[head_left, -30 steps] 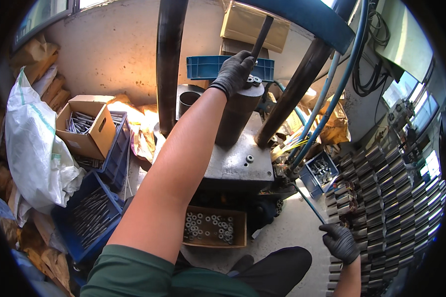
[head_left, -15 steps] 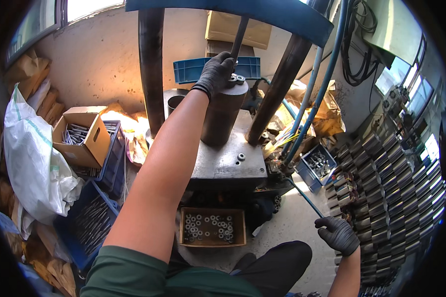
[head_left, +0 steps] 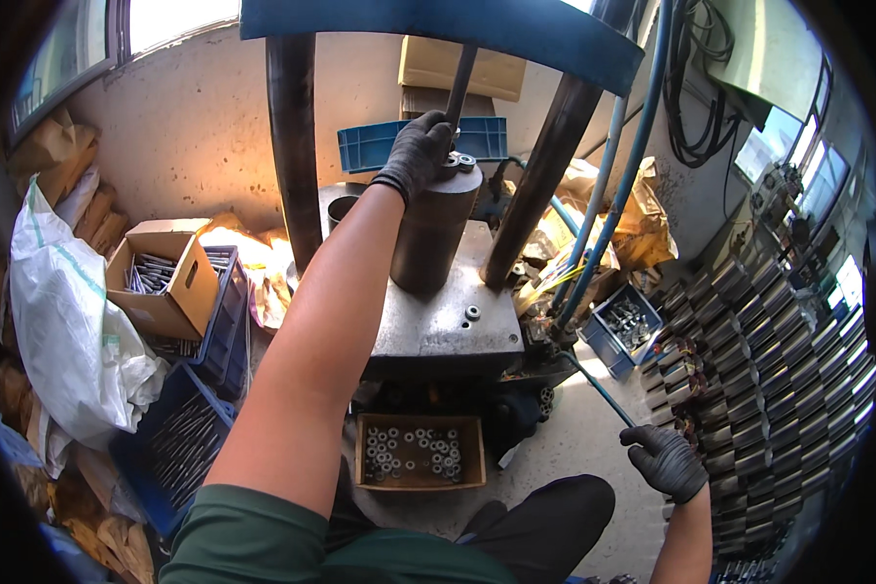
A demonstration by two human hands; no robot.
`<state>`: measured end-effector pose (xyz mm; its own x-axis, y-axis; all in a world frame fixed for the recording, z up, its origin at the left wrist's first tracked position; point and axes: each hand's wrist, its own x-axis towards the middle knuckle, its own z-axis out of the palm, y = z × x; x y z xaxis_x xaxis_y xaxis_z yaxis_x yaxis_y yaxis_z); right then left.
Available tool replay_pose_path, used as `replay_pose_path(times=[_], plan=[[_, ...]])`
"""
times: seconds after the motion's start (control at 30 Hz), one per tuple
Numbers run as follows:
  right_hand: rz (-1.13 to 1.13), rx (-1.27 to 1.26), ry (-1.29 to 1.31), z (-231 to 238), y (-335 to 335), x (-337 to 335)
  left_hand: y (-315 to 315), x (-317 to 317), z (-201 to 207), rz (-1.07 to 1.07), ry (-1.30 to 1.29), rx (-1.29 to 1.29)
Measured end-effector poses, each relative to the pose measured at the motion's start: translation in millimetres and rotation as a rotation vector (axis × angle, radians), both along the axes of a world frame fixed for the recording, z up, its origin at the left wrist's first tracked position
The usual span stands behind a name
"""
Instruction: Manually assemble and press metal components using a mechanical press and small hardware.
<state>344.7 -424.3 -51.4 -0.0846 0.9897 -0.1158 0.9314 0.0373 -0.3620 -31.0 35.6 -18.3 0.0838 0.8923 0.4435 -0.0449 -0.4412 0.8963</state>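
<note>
My left hand (head_left: 419, 154), in a dark grey glove, is closed around the lower end of an upright dark metal rod (head_left: 462, 83). It sits at the top of a thick steel cylinder (head_left: 432, 234) that stands on the press's metal table. Beside its fingers, small ring-shaped bearings (head_left: 465, 162) lie on the cylinder's top; what is under the palm is hidden. Low on the right, my gloved right hand (head_left: 667, 462) is closed on the end of a thin blue lever (head_left: 599, 387). Another small ring (head_left: 472, 312) lies on the press table (head_left: 409, 326).
Two dark columns (head_left: 292, 146) and a blue crossbar (head_left: 438, 34) frame the press. Below stands a box of rings (head_left: 368, 477). At left are a carton of metal pins (head_left: 180, 302) and a blue crate of rods (head_left: 131, 457). Stacked metal cylinders (head_left: 749, 389) fill the right.
The view has shifted slightly, so the press sits a little lower and further left. Both hands keep their places on the rod and the lever.
</note>
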Motion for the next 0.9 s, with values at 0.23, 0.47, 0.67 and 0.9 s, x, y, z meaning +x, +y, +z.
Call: replay_pose_path(times=[0.23,0.47,0.67,0.9], plan=[[-0.028,-0.143,0.034,-5,0,9,1,1,1,-0.005,0.035,-0.025],[-0.049,0.098,0.006,-1,-4,2,14,3,-6,-0.023,-0.010,0.005],[-0.103,-0.088,0.036,5,1,2,11,5,-6,-0.001,0.017,0.000],[-0.006,-0.141,-0.054,3,0,3,18,2,-7,-0.001,0.004,0.005]])
